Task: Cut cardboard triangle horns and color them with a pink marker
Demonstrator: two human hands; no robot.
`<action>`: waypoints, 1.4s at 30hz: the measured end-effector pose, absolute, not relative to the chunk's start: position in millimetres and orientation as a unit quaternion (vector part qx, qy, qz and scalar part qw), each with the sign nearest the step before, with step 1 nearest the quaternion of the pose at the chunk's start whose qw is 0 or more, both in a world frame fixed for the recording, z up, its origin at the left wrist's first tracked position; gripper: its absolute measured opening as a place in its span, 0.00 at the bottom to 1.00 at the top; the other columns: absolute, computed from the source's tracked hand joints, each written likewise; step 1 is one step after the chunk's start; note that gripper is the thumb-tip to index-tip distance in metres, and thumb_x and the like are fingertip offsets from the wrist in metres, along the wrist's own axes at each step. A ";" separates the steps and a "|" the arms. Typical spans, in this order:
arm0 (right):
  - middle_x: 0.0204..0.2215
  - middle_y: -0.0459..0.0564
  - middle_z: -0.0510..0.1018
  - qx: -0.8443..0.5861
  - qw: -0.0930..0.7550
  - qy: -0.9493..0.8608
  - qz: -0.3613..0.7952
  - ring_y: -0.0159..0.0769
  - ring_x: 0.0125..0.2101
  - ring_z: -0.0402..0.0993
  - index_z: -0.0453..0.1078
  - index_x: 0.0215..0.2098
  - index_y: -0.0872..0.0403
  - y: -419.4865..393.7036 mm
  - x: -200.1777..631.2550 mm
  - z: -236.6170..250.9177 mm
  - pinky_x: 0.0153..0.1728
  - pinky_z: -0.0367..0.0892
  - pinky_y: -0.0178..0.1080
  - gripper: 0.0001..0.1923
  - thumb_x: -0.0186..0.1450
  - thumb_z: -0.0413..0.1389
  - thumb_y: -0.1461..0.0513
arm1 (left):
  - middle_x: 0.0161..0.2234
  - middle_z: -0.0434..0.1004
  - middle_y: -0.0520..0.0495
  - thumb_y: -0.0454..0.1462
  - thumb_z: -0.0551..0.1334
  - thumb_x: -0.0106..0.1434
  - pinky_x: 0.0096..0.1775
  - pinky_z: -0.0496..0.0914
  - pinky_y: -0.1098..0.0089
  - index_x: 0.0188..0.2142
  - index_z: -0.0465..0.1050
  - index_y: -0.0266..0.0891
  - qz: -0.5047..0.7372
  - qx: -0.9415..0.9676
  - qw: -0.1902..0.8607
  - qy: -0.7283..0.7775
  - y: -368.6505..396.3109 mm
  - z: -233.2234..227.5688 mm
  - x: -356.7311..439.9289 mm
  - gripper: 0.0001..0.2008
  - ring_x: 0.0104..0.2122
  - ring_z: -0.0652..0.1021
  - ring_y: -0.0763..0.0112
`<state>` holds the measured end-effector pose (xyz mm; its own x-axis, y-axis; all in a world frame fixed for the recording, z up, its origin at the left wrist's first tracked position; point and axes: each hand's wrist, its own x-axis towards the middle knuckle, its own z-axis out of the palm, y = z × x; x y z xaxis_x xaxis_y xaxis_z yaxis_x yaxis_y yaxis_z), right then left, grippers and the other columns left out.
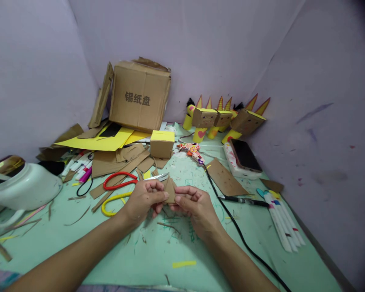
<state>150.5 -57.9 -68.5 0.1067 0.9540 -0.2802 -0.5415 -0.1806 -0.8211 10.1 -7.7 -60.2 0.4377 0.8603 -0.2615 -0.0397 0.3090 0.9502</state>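
Note:
A small folded piece of brown cardboard [170, 190] is pinched between both of my hands above the green table [158, 251]. My left hand [144, 200] grips its left side with thumb and fingers. My right hand [194, 205] grips its right side. Just behind the hands lie scissors with one red and one yellow handle [118, 186]. A small cardboard cube with a yellow top [162, 144] stands further back.
A big cardboard box [139, 95] leans on the wall over yellow paper and cardboard scraps [121, 162]. Cardboard figures with yellow cones [225, 119] line the back. A phone [245, 156], glue gun [193, 151], black cable [240, 233], markers [282, 221] and white appliance [21, 186] surround me.

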 end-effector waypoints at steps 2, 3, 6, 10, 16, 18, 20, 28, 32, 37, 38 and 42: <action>0.18 0.48 0.79 -0.446 0.595 -0.241 0.624 0.32 0.17 0.75 0.73 0.27 0.60 -58.4 149.6 -68.4 0.22 0.72 0.34 0.15 0.41 0.68 0.64 | 0.09 0.65 0.56 0.38 0.66 0.45 0.09 0.57 0.80 0.22 0.64 0.37 0.324 0.498 0.688 0.416 -8.5 -59.9 9.8 0.12 0.08 0.62 0.80; 0.18 0.48 0.79 -0.447 0.594 -0.245 0.622 0.32 0.17 0.75 0.73 0.27 0.60 -58.6 149.2 -68.3 0.23 0.72 0.35 0.15 0.41 0.68 0.64 | 0.09 0.64 0.56 0.38 0.66 0.45 0.09 0.57 0.80 0.22 0.63 0.37 0.322 0.501 0.688 0.415 -9.0 -59.3 9.6 0.11 0.08 0.61 0.80; 0.17 0.47 0.79 -0.464 0.597 -0.236 0.611 0.32 0.16 0.74 0.73 0.27 0.60 -58.2 148.3 -67.6 0.22 0.72 0.36 0.16 0.40 0.69 0.64 | 0.09 0.65 0.55 0.38 0.66 0.46 0.10 0.58 0.80 0.22 0.64 0.36 0.318 0.510 0.689 0.406 -9.8 -57.7 9.2 0.11 0.09 0.63 0.79; 0.16 0.47 0.78 -0.481 0.604 -0.205 0.602 0.31 0.15 0.72 0.72 0.25 0.60 -56.4 150.1 -65.7 0.21 0.71 0.34 0.14 0.39 0.68 0.66 | 0.11 0.68 0.52 0.42 0.65 0.50 0.13 0.61 0.78 0.25 0.69 0.34 0.307 0.517 0.702 0.383 -9.0 -57.8 8.4 0.12 0.10 0.65 0.78; 0.15 0.47 0.78 -0.498 0.597 -0.193 0.598 0.31 0.15 0.72 0.72 0.24 0.59 -55.5 152.4 -64.5 0.19 0.70 0.34 0.13 0.39 0.66 0.68 | 0.13 0.70 0.51 0.43 0.63 0.51 0.14 0.63 0.77 0.25 0.70 0.34 0.297 0.506 0.723 0.364 -7.9 -58.2 8.3 0.12 0.11 0.67 0.77; 0.15 0.46 0.78 -0.501 0.596 -0.196 0.596 0.31 0.15 0.72 0.72 0.24 0.59 -56.1 152.1 -64.9 0.19 0.69 0.34 0.13 0.40 0.67 0.67 | 0.13 0.70 0.51 0.43 0.63 0.52 0.15 0.64 0.76 0.24 0.71 0.34 0.297 0.506 0.724 0.362 -8.4 -57.0 8.3 0.12 0.11 0.68 0.76; 0.16 0.46 0.78 -0.504 0.593 -0.200 0.595 0.31 0.16 0.73 0.72 0.24 0.59 -56.7 151.5 -65.0 0.19 0.69 0.34 0.13 0.40 0.67 0.67 | 0.13 0.70 0.50 0.43 0.63 0.51 0.15 0.64 0.75 0.24 0.71 0.34 0.296 0.507 0.725 0.360 -9.2 -55.7 8.0 0.12 0.12 0.68 0.75; 0.17 0.48 0.79 -0.527 0.582 -0.206 0.584 0.34 0.17 0.74 0.73 0.26 0.59 -57.9 148.5 -63.6 0.19 0.68 0.33 0.16 0.39 0.68 0.64 | 0.14 0.71 0.49 0.43 0.63 0.51 0.17 0.66 0.74 0.24 0.71 0.32 0.287 0.520 0.725 0.349 -11.1 -54.4 7.3 0.13 0.13 0.69 0.75; 0.16 0.46 0.78 -0.522 0.587 -0.204 0.584 0.31 0.16 0.74 0.72 0.26 0.59 -58.1 148.0 -64.3 0.19 0.69 0.32 0.16 0.39 0.68 0.65 | 0.14 0.70 0.50 0.42 0.64 0.50 0.17 0.66 0.74 0.23 0.70 0.34 0.293 0.527 0.711 0.363 -11.9 -53.4 8.0 0.12 0.12 0.69 0.75; 0.15 0.46 0.78 -0.520 0.588 -0.196 0.588 0.31 0.16 0.74 0.71 0.26 0.59 -58.2 147.7 -63.2 0.19 0.69 0.31 0.17 0.39 0.68 0.65 | 0.13 0.70 0.52 0.40 0.64 0.49 0.16 0.65 0.76 0.22 0.68 0.34 0.293 0.541 0.694 0.374 -12.7 -54.5 7.9 0.10 0.12 0.69 0.76; 0.15 0.46 0.78 -0.521 0.588 -0.195 0.588 0.31 0.16 0.74 0.71 0.26 0.59 -58.4 147.4 -62.8 0.19 0.69 0.31 0.17 0.39 0.68 0.65 | 0.13 0.70 0.52 0.40 0.64 0.49 0.16 0.65 0.76 0.23 0.68 0.34 0.293 0.544 0.691 0.375 -12.6 -55.0 7.8 0.10 0.12 0.69 0.76; 0.15 0.46 0.79 -0.519 0.594 -0.196 0.583 0.31 0.16 0.74 0.71 0.26 0.59 -58.7 145.7 -62.1 0.20 0.70 0.31 0.18 0.38 0.69 0.64 | 0.12 0.70 0.53 0.37 0.64 0.48 0.16 0.65 0.77 0.25 0.67 0.34 0.298 0.549 0.678 0.387 -12.6 -55.9 8.1 0.09 0.12 0.69 0.76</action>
<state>145.7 -58.7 -62.1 0.2442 0.8958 -0.3714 -0.4890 -0.2170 -0.8449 8.1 -12.6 -55.9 0.5233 0.8289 -0.1976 0.0204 0.2197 0.9754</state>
